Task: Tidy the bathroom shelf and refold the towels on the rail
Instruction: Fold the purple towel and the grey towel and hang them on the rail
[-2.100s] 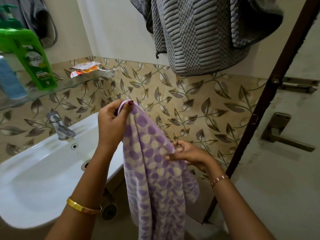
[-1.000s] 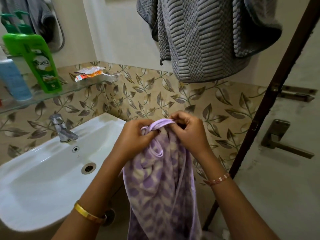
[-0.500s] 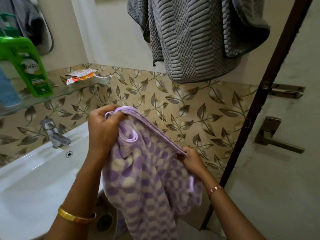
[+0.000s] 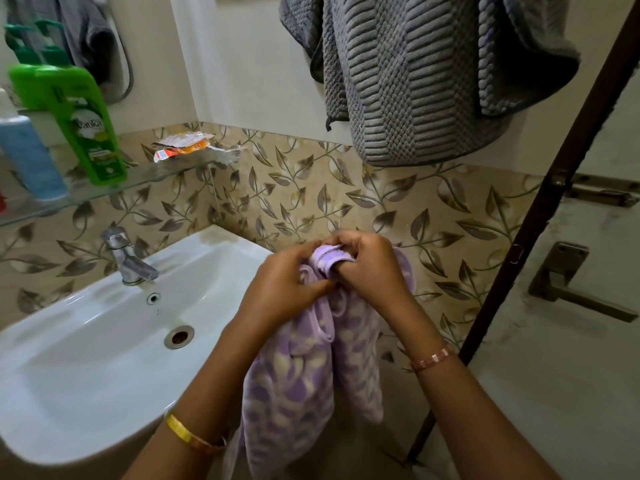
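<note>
A purple and cream patterned towel (image 4: 304, 382) hangs down in front of me, right of the sink. My left hand (image 4: 280, 292) and my right hand (image 4: 370, 275) meet at its top, both gripping the bunched purple edge. A grey ribbed towel (image 4: 415, 74) hangs bunched above on the wall; its rail is hidden. The glass shelf (image 4: 145, 178) at the left carries a green bottle (image 4: 83, 123), a blue bottle (image 4: 29, 157) and crumpled sachets (image 4: 183, 145).
A white sink (image 4: 104, 358) with a steel tap (image 4: 126, 258) sits at the lower left. A dark door frame (image 4: 540, 209) and a door with a handle (image 4: 568, 282) close off the right. Grey cloth (image 4: 83, 32) hangs at the top left.
My right hand has come up from the towel's lower edge to meet my left hand at the top, doubling the towel over. Both hands now sit together lower and further right.
</note>
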Available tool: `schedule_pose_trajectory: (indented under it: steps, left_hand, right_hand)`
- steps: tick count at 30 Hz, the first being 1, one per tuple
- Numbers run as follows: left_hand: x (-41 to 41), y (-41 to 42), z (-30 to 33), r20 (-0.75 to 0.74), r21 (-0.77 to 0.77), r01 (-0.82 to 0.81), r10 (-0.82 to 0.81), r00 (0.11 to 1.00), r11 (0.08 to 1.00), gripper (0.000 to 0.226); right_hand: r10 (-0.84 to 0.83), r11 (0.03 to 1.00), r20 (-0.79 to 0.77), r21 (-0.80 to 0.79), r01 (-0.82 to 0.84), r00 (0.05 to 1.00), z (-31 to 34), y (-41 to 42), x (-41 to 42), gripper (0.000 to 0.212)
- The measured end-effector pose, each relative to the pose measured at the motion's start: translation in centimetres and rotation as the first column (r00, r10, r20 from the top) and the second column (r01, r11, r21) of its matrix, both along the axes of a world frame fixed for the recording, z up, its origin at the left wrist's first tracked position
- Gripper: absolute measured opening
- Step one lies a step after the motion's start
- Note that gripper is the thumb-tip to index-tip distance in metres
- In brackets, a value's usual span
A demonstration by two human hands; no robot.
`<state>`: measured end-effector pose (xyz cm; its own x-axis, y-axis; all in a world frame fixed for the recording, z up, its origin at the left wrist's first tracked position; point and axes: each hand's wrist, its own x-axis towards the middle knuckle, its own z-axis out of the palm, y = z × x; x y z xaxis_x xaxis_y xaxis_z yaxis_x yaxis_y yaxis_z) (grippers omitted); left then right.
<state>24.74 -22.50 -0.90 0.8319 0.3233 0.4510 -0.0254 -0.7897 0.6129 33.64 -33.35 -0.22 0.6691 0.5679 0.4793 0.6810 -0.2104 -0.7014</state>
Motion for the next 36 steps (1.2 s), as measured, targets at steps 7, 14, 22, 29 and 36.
schedule_pose_trajectory:
  steps: [7,14,22,29,36]
  left_hand:
    - [0.5,0.6,0.2,-0.02,0.033,-0.048,0.049,0.999,0.998,0.021]
    - [0.7,2.2,0.7,0.064,-0.112,-0.104,0.112,0.992,0.988,0.019]
    - [1.3,4.4,0.9,0.215,-0.271,-0.14,0.202,0.956,0.952,0.026]
    - [1.1,5.5,0.4,0.211,-0.412,-0.067,0.167,0.963,0.909,0.041]
    - [1.1,4.3,1.9,0.127,-0.384,-0.03,0.085,0.988,0.923,0.029]
  right_hand:
    - [0.11,0.993,-0.125,0.045,-0.105,0.986,-1.1,-0.2,0.6,0.018]
    - [-0.079,0.94,-0.268,-0.339,-0.017,0.96,-7.2,-3.3,5.1,0.009]
    - [-0.233,0.972,-0.225,-0.042,0.23,0.946,-6.0,-4.0,6.6,0.018]
    - [-0.318,0.887,0.471,-0.159,0.434,0.823,-2.3,-5.4,6.9,0.009]
    - [0.066,0.986,-0.449,0.165,0.01,0.891,-0.6,-5.6,5.5,0.022]
